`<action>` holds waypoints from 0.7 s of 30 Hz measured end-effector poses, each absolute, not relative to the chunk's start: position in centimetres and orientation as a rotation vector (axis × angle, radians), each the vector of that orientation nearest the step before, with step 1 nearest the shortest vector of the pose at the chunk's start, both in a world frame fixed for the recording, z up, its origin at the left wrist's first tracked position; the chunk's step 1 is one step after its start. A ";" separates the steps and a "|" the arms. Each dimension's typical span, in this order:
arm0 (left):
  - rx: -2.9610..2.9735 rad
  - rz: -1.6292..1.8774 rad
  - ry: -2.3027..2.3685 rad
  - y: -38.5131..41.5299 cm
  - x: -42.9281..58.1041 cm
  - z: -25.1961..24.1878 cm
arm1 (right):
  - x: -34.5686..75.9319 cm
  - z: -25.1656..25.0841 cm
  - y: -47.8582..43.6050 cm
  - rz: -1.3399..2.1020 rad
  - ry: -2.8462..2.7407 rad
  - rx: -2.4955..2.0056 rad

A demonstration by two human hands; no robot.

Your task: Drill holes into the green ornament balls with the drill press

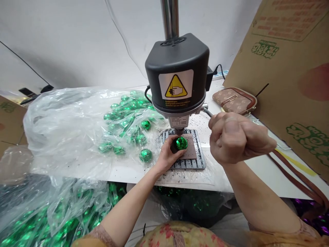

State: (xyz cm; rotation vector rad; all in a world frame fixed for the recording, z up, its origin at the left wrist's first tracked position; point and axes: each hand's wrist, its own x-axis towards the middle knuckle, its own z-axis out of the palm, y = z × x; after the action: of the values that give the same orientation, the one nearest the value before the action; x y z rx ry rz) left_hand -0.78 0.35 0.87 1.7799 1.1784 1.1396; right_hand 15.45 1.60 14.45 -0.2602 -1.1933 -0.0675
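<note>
My left hand [168, 154] is closed around a shiny green ball [182, 143], thumb at its near side and forefinger at its back. The ball rests on a brownish square pad [191, 152] over the slotted grey base plate [202, 161] of a drill press [177, 75]. Right above the ball is the press's chuck [179, 131]; whether its bit touches the ball I cannot tell. On the right, my right hand [231, 139] is a fist around the end of the metal feed lever [207, 110], which comes out of the press's side. The fingers hide the lever's grip.
Green balls [146, 155] lie left of the press among clear plastic bags [64, 127]. Dark shavings are scattered around the base. A patterned purse [235, 99] and a large cardboard box [290, 68] stand at right. More bagged green balls [61, 223] are below the table's front edge.
</note>
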 end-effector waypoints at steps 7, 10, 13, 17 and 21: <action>1.749 1.144 1.178 0.2 -0.7 1.1 | 15.5 13.7 2.1 -0.132 -1.200 -0.214; 1.763 1.145 1.190 0.2 -0.7 1.0 | 15.5 13.4 2.2 -0.145 -1.199 -0.220; 1.763 1.146 1.190 0.3 -0.7 0.9 | 15.5 13.3 2.2 -0.144 -1.205 -0.219; 1.753 1.149 1.179 0.3 -0.7 0.8 | 15.7 12.7 2.3 -0.141 -1.225 -0.190; 1.764 1.156 1.202 0.2 -0.7 0.9 | 15.7 12.5 1.9 -0.128 -1.264 -0.172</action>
State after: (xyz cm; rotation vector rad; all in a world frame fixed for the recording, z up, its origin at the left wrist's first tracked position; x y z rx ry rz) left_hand -0.69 0.17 0.92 1.7638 1.2016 1.1557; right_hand 15.73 1.91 12.51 -0.1717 -1.2641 -0.1283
